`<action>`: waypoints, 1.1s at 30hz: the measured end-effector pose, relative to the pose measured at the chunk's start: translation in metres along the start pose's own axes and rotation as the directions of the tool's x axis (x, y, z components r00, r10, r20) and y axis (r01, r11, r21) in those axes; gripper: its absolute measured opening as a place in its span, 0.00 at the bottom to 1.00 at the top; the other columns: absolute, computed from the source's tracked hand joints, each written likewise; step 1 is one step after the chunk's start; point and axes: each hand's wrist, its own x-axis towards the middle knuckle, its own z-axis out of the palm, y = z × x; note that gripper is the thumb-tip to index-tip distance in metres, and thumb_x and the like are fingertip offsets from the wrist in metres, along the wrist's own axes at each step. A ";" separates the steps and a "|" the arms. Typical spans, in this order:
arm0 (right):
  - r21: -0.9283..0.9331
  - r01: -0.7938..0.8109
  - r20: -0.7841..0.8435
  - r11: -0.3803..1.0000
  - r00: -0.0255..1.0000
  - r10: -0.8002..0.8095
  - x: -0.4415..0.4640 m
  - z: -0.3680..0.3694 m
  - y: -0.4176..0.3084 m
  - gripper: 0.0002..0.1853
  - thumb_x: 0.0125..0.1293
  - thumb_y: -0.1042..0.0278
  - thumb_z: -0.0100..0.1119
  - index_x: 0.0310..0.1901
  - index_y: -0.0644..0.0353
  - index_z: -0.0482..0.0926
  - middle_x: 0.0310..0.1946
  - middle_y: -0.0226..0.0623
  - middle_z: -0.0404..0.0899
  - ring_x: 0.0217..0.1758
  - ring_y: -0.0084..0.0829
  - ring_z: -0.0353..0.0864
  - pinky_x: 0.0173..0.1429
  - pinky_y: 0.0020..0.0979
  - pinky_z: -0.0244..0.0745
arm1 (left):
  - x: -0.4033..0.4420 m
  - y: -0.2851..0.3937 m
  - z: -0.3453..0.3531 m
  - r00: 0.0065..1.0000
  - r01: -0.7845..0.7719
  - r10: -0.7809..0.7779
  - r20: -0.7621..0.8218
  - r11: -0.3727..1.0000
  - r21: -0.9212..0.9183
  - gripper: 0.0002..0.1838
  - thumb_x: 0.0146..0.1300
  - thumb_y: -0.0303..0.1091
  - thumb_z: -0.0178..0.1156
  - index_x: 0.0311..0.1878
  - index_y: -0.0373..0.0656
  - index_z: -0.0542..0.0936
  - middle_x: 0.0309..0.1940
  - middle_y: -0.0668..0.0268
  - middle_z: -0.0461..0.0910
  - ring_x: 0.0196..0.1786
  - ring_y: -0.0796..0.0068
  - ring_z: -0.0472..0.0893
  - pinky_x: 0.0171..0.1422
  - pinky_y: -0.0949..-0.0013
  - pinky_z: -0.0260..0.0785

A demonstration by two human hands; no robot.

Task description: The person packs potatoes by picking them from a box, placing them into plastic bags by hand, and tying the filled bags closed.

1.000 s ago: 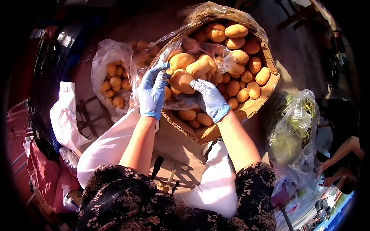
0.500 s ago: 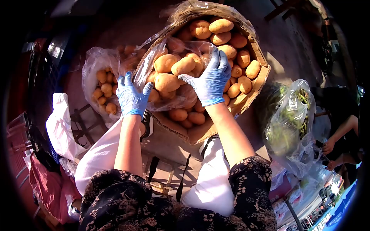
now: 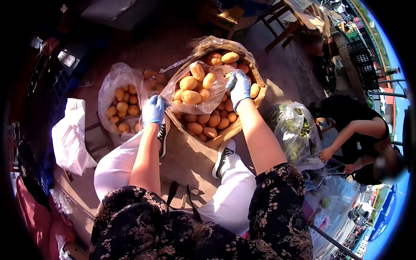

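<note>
- Potatoes (image 3: 190, 97) are filling the bag (image 3: 215, 96) inside the box (image 3: 225, 135)
- left hand (image 3: 154, 110) (gloved), curled closed, is gripping the bag left of the box
- right hand (image 3: 238, 88), likewise curled, is gripping it above the box

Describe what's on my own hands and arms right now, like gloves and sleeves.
Your left hand and right hand wear matching light-blue, wrist-length gloves. Your forearms are bare below loose, short black sleeves with a pale tan floral print.
</note>
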 end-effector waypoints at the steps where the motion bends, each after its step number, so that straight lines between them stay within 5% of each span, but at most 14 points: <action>1: -0.001 -0.056 -0.025 0.998 0.998 0.056 -0.015 0.012 -0.017 0.10 0.65 0.64 0.49 0.26 0.54 0.70 0.11 0.22 0.58 0.10 0.20 0.54 0.16 0.24 0.54 | 0.004 -0.002 0.008 0.994 0.101 -0.076 0.079 0.922 -0.373 0.11 0.66 0.35 0.51 0.35 0.39 0.79 0.26 0.66 0.80 0.28 0.78 0.78 0.35 0.74 0.71; 4: -0.011 -0.119 -0.063 0.993 0.991 0.118 -0.059 0.039 -0.051 0.10 0.69 0.61 0.46 0.31 0.53 0.73 0.11 0.19 0.53 0.11 0.18 0.48 0.16 0.23 0.46 | -0.004 0.024 0.016 0.956 0.281 -0.238 0.171 0.573 -0.770 0.06 0.67 0.34 0.51 0.38 0.44 0.76 0.31 0.68 0.78 0.32 0.77 0.77 0.42 0.71 0.73; 6: 0.041 -0.003 -0.026 0.999 1.000 0.004 -0.087 0.045 -0.076 0.10 0.69 0.61 0.45 0.36 0.54 0.75 0.12 0.19 0.54 0.11 0.18 0.49 0.16 0.23 0.45 | -0.004 0.038 0.010 0.948 0.314 -0.213 0.238 0.482 -0.818 0.05 0.67 0.34 0.51 0.39 0.46 0.75 0.31 0.70 0.78 0.33 0.76 0.77 0.43 0.69 0.72; 10: 0.027 0.182 -0.126 0.983 0.976 -0.177 -0.114 0.035 -0.106 0.09 0.70 0.62 0.45 0.44 0.51 0.75 0.12 0.20 0.54 0.10 0.16 0.50 0.15 0.21 0.46 | -0.004 0.069 0.001 0.936 0.347 -0.115 0.332 0.456 -0.820 0.08 0.68 0.33 0.47 0.33 0.47 0.74 0.27 0.69 0.76 0.29 0.75 0.76 0.37 0.69 0.74; 16: -0.079 0.459 -0.058 0.885 0.884 -0.464 -0.146 -0.008 -0.138 0.12 0.70 0.67 0.44 0.52 0.52 0.74 0.14 0.19 0.57 0.12 0.15 0.52 0.16 0.21 0.49 | 0.005 0.120 -0.006 0.853 0.295 0.148 0.501 0.655 -0.696 0.08 0.67 0.36 0.50 0.38 0.43 0.75 0.32 0.68 0.76 0.37 0.75 0.77 0.47 0.69 0.72; 21: -0.316 0.330 -0.125 0.890 0.915 -0.384 -0.138 -0.059 -0.119 0.13 0.65 0.71 0.54 0.50 0.51 0.80 0.19 0.16 0.69 0.15 0.12 0.60 0.18 0.18 0.56 | 0.030 0.087 0.004 0.676 0.179 0.096 0.730 0.940 -0.290 0.11 0.67 0.39 0.49 0.38 0.42 0.77 0.30 0.69 0.77 0.35 0.77 0.77 0.43 0.72 0.72; 24: -0.397 0.220 -0.158 0.891 0.940 -0.303 -0.127 -0.079 -0.107 0.15 0.68 0.71 0.47 0.55 0.53 0.76 0.15 0.20 0.62 0.13 0.16 0.57 0.17 0.20 0.54 | 0.014 0.076 0.011 0.669 0.089 0.014 0.743 0.991 -0.100 0.12 0.67 0.37 0.47 0.34 0.41 0.76 0.28 0.68 0.77 0.31 0.78 0.76 0.40 0.75 0.71; 25: -0.342 0.189 -0.156 0.920 0.954 -0.255 -0.126 -0.082 -0.110 0.12 0.68 0.70 0.48 0.49 0.57 0.78 0.15 0.22 0.63 0.13 0.17 0.59 0.18 0.21 0.57 | 0.011 0.077 0.010 0.669 0.076 -0.004 0.743 0.995 -0.063 0.13 0.66 0.37 0.47 0.34 0.40 0.77 0.28 0.67 0.78 0.31 0.77 0.77 0.39 0.74 0.72; 28: -0.652 0.014 -0.136 0.758 0.981 -0.135 -0.112 -0.097 -0.116 0.07 0.66 0.69 0.49 0.36 0.61 0.78 0.16 0.27 0.69 0.14 0.19 0.66 0.19 0.22 0.61 | 0.027 0.067 0.013 0.677 0.136 -0.242 0.695 0.969 0.204 0.14 0.64 0.38 0.48 0.32 0.39 0.77 0.25 0.64 0.79 0.27 0.74 0.79 0.35 0.74 0.72; 30: -0.902 0.170 0.010 0.398 0.928 -0.374 -0.068 -0.142 -0.093 0.08 0.64 0.69 0.50 0.35 0.62 0.78 0.16 0.29 0.72 0.15 0.21 0.69 0.20 0.25 0.62 | 0.037 0.053 0.018 0.688 0.158 -0.313 0.654 0.945 0.287 0.15 0.63 0.38 0.48 0.27 0.38 0.77 0.22 0.63 0.79 0.24 0.73 0.78 0.33 0.72 0.73; 32: -0.893 -0.021 -0.140 0.450 0.962 -0.234 -0.047 -0.163 -0.085 0.15 0.64 0.61 0.52 0.32 0.65 0.81 0.16 0.30 0.73 0.18 0.24 0.70 0.25 0.29 0.65 | 0.048 0.030 0.031 0.701 0.035 -0.356 0.618 0.883 0.468 0.17 0.60 0.38 0.48 0.24 0.38 0.79 0.23 0.62 0.81 0.26 0.71 0.80 0.34 0.70 0.73; 33: -0.899 -0.131 -0.199 0.418 0.972 -0.123 -0.057 -0.150 -0.090 0.16 0.64 0.59 0.52 0.31 0.64 0.82 0.15 0.31 0.73 0.18 0.24 0.70 0.26 0.29 0.65 | 0.045 0.038 0.033 0.704 -0.147 -0.321 0.633 0.807 0.572 0.18 0.58 0.39 0.48 0.24 0.36 0.80 0.22 0.60 0.81 0.25 0.70 0.80 0.33 0.69 0.72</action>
